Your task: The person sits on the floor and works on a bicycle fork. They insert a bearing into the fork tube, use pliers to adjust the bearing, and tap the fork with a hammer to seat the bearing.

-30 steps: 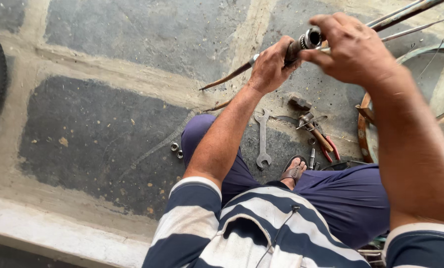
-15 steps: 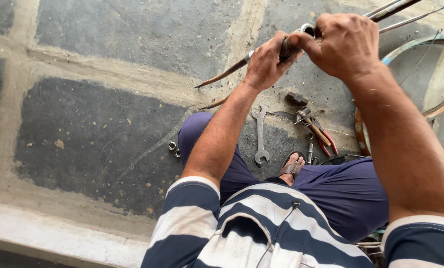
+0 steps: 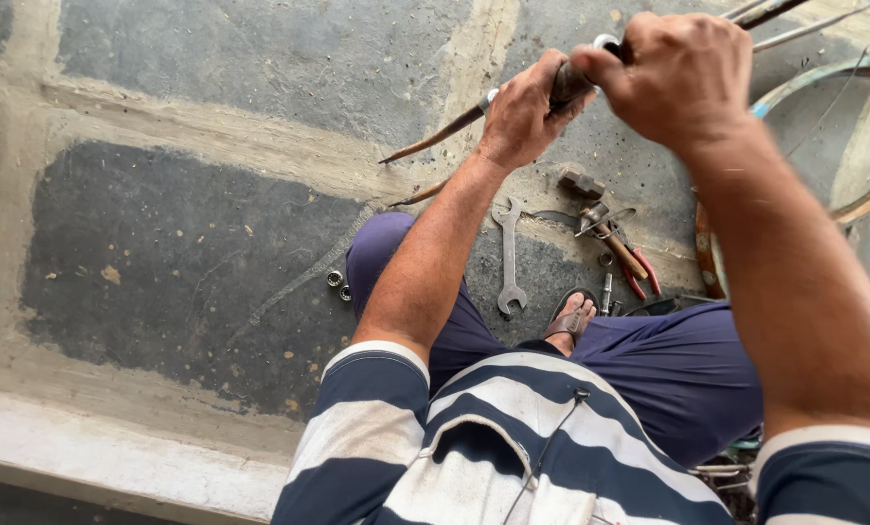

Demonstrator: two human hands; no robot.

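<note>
Your left hand [image 3: 527, 112] closed round metal rod [image 3: 435, 136] at 12 o'clock, rod's pointed end running out toward 10 o'clock. Your right hand [image 3: 673, 78] clenched on rod's other end, just beside left. You sit on stone floor [image 3: 182, 243], dark slabs, pale mortar joints. Spanner [image 3: 508, 255] on floor below hands; pliers [image 3: 634, 267] and hammer [image 3: 583, 183] at its 3 o'clock. Two small nuts [image 3: 338, 285] near your left knee. Wheel rim [image 3: 843, 87] at 2 o'clock.

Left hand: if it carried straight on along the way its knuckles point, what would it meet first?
Probably the right hand: the left hand grips the same dark rod and faces it closely; depth is unclear.
</note>
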